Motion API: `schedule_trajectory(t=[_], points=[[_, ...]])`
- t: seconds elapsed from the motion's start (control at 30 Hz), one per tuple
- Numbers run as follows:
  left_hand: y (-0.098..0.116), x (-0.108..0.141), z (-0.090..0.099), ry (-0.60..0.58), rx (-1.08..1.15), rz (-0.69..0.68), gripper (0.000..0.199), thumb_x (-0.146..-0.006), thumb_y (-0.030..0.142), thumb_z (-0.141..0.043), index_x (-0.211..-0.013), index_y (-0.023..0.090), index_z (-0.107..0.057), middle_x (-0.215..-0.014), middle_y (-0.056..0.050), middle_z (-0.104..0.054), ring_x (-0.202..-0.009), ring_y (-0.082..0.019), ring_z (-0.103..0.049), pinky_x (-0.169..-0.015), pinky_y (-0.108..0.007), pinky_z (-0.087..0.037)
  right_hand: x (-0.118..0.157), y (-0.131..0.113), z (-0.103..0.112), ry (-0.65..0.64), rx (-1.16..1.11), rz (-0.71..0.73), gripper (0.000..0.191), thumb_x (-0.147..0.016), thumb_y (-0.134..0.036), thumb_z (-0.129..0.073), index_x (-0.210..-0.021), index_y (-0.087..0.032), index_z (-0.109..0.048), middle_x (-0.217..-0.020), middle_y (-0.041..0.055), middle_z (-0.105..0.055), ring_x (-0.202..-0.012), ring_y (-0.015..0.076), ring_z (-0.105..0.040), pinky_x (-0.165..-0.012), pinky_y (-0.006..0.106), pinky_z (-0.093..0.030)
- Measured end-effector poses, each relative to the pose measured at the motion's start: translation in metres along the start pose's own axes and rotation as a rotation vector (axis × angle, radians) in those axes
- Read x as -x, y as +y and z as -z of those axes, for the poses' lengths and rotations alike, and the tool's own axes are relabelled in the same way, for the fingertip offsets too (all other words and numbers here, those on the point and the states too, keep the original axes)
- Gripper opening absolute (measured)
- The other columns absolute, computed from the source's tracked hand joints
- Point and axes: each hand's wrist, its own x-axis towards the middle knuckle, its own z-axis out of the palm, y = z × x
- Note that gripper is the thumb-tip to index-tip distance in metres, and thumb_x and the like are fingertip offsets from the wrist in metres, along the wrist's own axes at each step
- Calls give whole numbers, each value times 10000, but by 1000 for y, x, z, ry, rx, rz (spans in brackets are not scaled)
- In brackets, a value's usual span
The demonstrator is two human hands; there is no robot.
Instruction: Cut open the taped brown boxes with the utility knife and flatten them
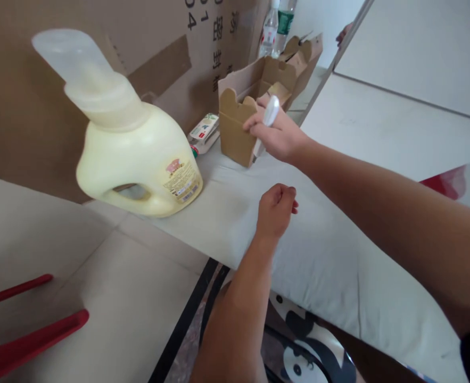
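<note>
My right hand (277, 130) grips a slim white pen-shaped tool (271, 111). Its dark, narrow end points down; its exact kind is unclear. That hand is at the near right corner of an open brown cardboard box (238, 127), its fingers close to the rim. Below it, my left hand (277, 209) is curled into a loose fist over the pale cloth-covered surface (227, 213), with nothing showing in it. Left of both hands, a large pale-yellow detergent jug (139, 143) with a translucent cap stands on the surface. A small white packet (205, 128) lies between jug and box.
Behind stands a large cardboard carton (155, 32) with printed characters. Plastic bottles (270, 32) are beyond the open box. Another person's fingers (343, 34) show beside a white panel (410, 48). Red bars (39, 332) are lower left; a panda-patterned item (314, 346) is below.
</note>
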Motion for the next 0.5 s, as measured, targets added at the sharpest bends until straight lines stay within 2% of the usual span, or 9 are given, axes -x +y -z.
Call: schedule_trajectory(t=[0.1,0.2,0.3,0.37,0.4,0.5], points=[[1,-5,7,82,58,-41,212,-827,299,-550,-644,193,-539,-548,37,-527,-507,-89,-489,-553,-244,-378,-13,-6,-13,-34,-2,-110,76,-865,-213,-591,-817,-199,-648,-727,-4,-576,-797,204,-613,-856,448,-549],[1,-5,15,298,101,-230,196,-772,273,-536,-592,204,-497,-502,57,-395,-491,-87,-368,-507,-239,-295,10,-13,1,75,-68,-214,144,-890,-264,-580,-850,-181,-692,-636,-14,-571,-642,173,-583,-747,399,-554],[0,-1,24,558,188,-437,173,-721,258,-513,-567,212,-450,-512,64,-306,-499,-88,-280,-495,-243,-235,62,-19,31,233,-183,-184,196,-882,-248,-562,-867,-165,-740,-686,17,-638,-580,147,-574,-659,344,-541],[1,3,28,645,247,-480,157,-720,254,-506,-579,215,-447,-514,64,-304,-493,-92,-274,-489,-246,-223,108,-21,54,309,-219,-93,177,-844,-209,-592,-808,-168,-760,-905,67,-716,-635,138,-613,-613,309,-533],[1,4,29,669,260,-496,157,-727,250,-504,-585,217,-444,-513,64,-308,-488,-94,-281,-487,-247,-225,133,-21,66,305,-220,-43,175,-852,-201,-607,-810,-177,-775,-1045,81,-727,-674,130,-631,-616,295,-540],[1,3,30,710,251,-553,170,-774,253,-496,-613,218,-452,-542,49,-375,-523,-110,-385,-533,-248,-310,213,-22,102,199,-217,107,271,-942,-198,-548,-858,-251,-800,-949,69,-757,-619,153,-657,-515,291,-547]])
